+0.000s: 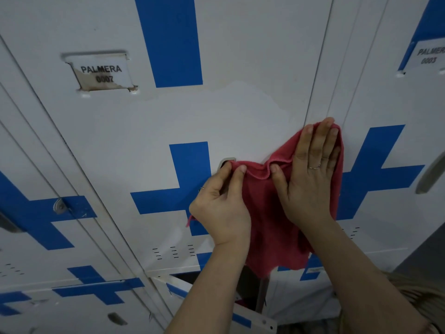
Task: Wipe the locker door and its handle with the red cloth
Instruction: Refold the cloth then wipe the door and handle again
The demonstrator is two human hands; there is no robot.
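A white locker door (240, 112) with blue cross stripes fills the view; its label reads PALMERA 0007. The red cloth (269, 213) hangs spread against the door's right side. My left hand (221, 206) pinches the cloth's upper left edge between thumb and forefinger, right at the grey handle (227, 162), which is mostly covered. My right hand (313, 174) lies flat with straight fingers on the cloth, pressing it against the door's right edge.
A neighbouring locker (385, 97) labelled 0003 stands to the right with a grey handle (431, 174). More lockers lie left, one with a hasp (60, 206). Below, a lower locker door (216, 307) stands ajar.
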